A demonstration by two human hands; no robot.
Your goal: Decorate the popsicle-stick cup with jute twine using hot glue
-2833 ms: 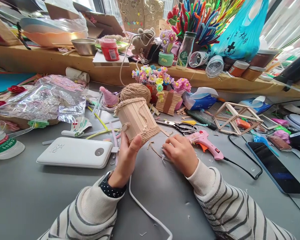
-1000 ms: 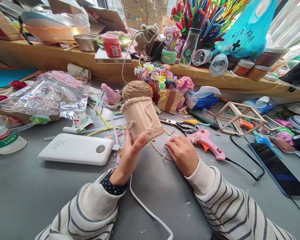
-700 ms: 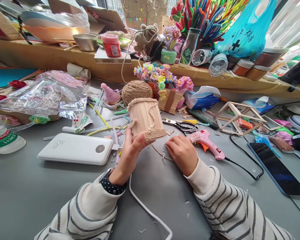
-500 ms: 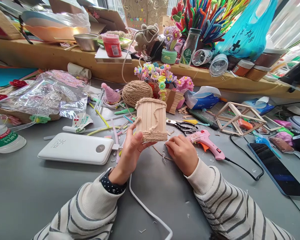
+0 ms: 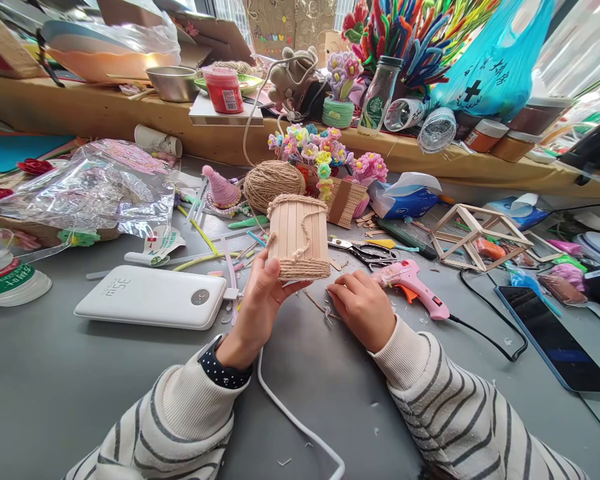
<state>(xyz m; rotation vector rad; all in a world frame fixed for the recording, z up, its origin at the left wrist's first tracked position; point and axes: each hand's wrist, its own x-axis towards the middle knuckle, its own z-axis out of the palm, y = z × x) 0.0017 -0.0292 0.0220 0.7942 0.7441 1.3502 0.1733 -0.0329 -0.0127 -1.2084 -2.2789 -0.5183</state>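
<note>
Wooden craft sticks, stood side by side and bound with jute twine at rim and base, make up the little stick pot [image 5: 300,235] that the left hand [image 5: 260,308] holds upright just above the grey table [image 5: 55,387]. The fingers are closed on its lower band, thumb on the near side. The right hand [image 5: 363,308] rests beside it on the table, fingers curled under; whether they pinch the loose twine end [image 5: 316,303] lying there I cannot tell.

I'd judge the pot light and fairly stiff, yet only as strong as its glue: squeeze the middle and the sticks may part. The rough twine bands give the surest hold, low down where the hand has it, or cupped under the base. A strand of twine hangs loose down its front and could snag.

Its inside and far side are hidden, so I can't say whether it has a bottom or holds anything.

Just right of the hands lies a pink glue gun [image 5: 411,285], its cord trailing off; beyond it scissors [image 5: 363,251], partly covered. Behind the pot sits a ball of twine [image 5: 273,183], half hidden by it. The shelf [image 5: 80,117] at the back is too crowded to sort out
</note>
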